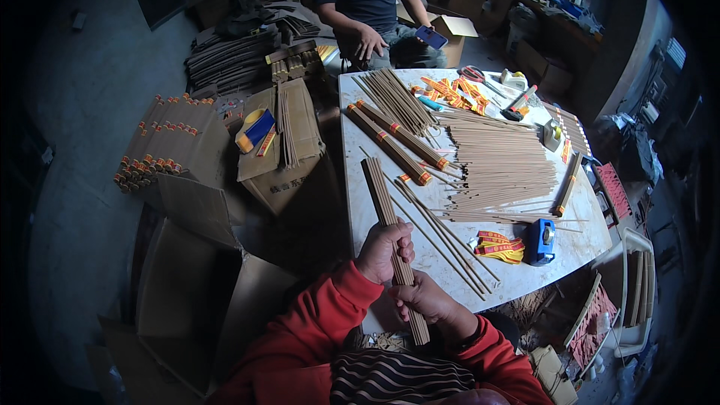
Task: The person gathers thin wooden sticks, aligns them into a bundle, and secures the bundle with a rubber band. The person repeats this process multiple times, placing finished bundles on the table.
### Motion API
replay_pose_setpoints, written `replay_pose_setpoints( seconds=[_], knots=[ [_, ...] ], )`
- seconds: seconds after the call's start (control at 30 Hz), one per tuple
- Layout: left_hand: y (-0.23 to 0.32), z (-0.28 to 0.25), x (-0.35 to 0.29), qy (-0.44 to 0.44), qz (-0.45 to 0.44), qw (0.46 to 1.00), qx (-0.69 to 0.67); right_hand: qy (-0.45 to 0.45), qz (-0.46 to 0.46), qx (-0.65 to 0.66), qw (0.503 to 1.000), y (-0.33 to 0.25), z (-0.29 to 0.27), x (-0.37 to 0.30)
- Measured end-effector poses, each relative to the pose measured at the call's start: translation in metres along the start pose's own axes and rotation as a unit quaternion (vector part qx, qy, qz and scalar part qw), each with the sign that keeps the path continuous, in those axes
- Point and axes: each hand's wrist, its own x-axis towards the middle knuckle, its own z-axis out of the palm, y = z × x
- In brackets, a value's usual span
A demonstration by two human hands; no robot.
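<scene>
Both my hands grip one bundle of brown incense sticks (381, 191), held at a slant over the table's near edge. My left hand (385, 251) wraps round its middle. Lower down, my right hand (431, 300) closes round the same bundle, whose near end pokes out below it. Several loose sticks (442, 244) lie on the white table (480, 285) just right of my hands. Beyond them are two banded bundles (390, 146) and a wide spread of loose sticks (502, 157).
Red and yellow paper bands (499, 247) lie beside a blue tape dispenser (541, 242). Far on the table are scissors (472, 73) and more bands. Open cardboard boxes (193, 210) and stacked banded bundles (161, 135) stand left. A seated person (367, 0) across the table holds a phone (431, 37).
</scene>
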Motion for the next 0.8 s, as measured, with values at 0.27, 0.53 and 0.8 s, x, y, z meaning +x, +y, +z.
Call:
replay_pose_setpoints(
  seconds=[0.27,0.53,0.8],
  knots=[
    [0.000,0.000,0.001,-0.001,0.000,1.000,0.001,0.002,-0.005,0.000,1.000,-0.001,0.000,0.000],
    [-0.001,0.002,-0.002,0.003,0.005,1.000,0.002,-0.001,-0.004,0.001,1.000,0.000,0.000,-0.001],
    [0.012,0.037,-0.030,-0.037,0.104,0.990,0.083,-0.008,-0.125,-0.126,0.984,-0.011,0.006,-0.014]
  ],
)
